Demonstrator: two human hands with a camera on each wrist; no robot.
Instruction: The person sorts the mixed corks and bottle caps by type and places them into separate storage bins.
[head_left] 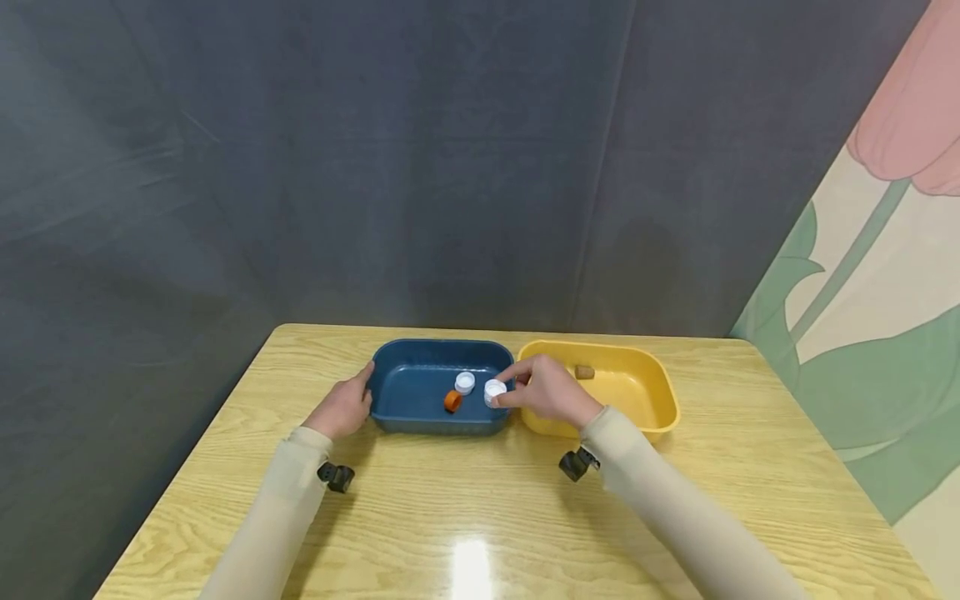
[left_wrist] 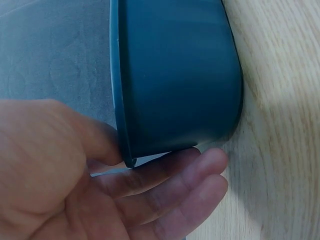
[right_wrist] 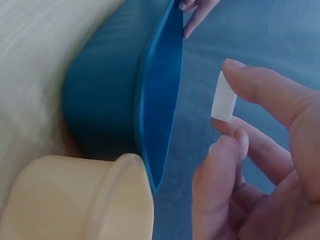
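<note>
Head view: right hand (head_left: 551, 390) pinches a white cap (head_left: 494, 391) over the blue tub (head_left: 397, 379), near its right end; left hand (head_left: 343, 407) grips the tub's left rim.
Left wrist view: fingers (left_wrist: 165, 185) curl under that rim.
Right wrist view: cap (right_wrist: 223, 97) held between thumb and fingertip.

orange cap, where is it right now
In the head view the orange cap lies inside the blue tub, near its front wall, left of the white cap pinched by the right hand.

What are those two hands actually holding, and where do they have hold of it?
The right hand pinches a white cap by its side wall, over the blue tub. The left hand grips that tub's left rim.
</note>
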